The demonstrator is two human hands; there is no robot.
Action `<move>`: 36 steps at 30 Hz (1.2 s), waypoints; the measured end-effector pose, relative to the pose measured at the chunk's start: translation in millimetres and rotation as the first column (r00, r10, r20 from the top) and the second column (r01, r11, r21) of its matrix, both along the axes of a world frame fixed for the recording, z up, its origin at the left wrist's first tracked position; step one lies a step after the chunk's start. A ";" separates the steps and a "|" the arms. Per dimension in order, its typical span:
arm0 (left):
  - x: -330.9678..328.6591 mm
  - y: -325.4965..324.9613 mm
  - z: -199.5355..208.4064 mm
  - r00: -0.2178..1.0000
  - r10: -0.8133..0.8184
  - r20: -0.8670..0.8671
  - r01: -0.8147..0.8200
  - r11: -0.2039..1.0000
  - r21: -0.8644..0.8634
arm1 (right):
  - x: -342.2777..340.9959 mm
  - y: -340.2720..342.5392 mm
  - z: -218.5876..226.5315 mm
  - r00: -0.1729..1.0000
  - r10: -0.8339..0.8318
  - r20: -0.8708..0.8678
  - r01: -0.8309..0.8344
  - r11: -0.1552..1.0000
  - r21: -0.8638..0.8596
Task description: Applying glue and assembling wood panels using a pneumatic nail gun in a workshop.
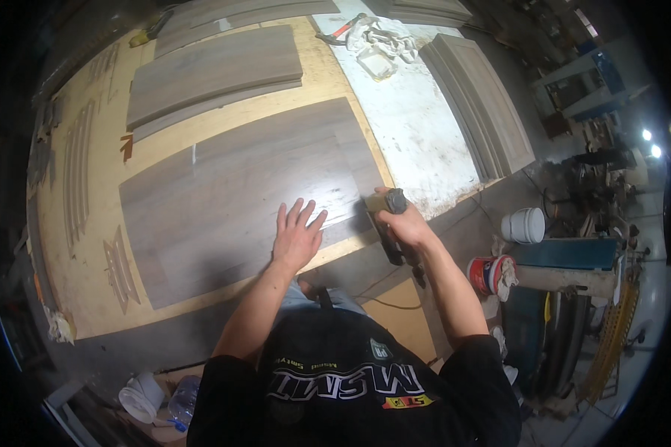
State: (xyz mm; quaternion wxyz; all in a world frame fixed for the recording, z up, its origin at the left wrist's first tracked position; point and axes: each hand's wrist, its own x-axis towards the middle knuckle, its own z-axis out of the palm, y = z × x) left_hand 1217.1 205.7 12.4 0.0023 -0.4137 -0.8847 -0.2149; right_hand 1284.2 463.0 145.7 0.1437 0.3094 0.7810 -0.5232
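Note:
A large grey-brown wooden panel [238, 186] lies flat on the worktable in front of me. My left hand [297, 240] rests palm down near the panel's front edge, its fingers spread. At the panel's right edge my right hand [402, 222] is closed around a dark handheld power tool [389, 242] with an olive-coloured upper part. The tool's exact kind cannot be made out, and my fingers partly hide it. Its dark body reaches back toward me past the table edge.
Stacked panels [216, 74] lie farther back. Thin wood strips [78, 171] are on the left. A hammer [343, 28] and white rag [384, 37] lie on the white board [417, 127], beside framed door panels [484, 104]. Buckets [524, 225] and a cord [395, 306] are at the right.

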 end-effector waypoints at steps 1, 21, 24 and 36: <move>0.4 0.2 0.5 1.000 -0.003 0.001 0.003 1.000 0.002 | 1.6 0.8 -1.5 1.000 -0.003 0.001 0.003 1.000 0.002; -0.5 -1.5 -5.0 1.000 -0.002 0.009 0.002 1.000 -0.025 | 20.3 -14.8 4.5 0.998 -0.013 -0.063 0.007 0.995 -0.096; 2.5 -15.9 -10.4 0.999 0.019 -0.042 -0.021 0.999 -0.048 | 41.7 -26.9 27.1 0.995 -0.093 -0.047 0.080 0.971 -0.227; 40.7 -289.6 -11.1 0.717 0.694 -0.060 -0.692 0.720 0.054 | 54.8 -134.4 5.0 0.978 0.206 0.020 -0.176 0.878 -0.445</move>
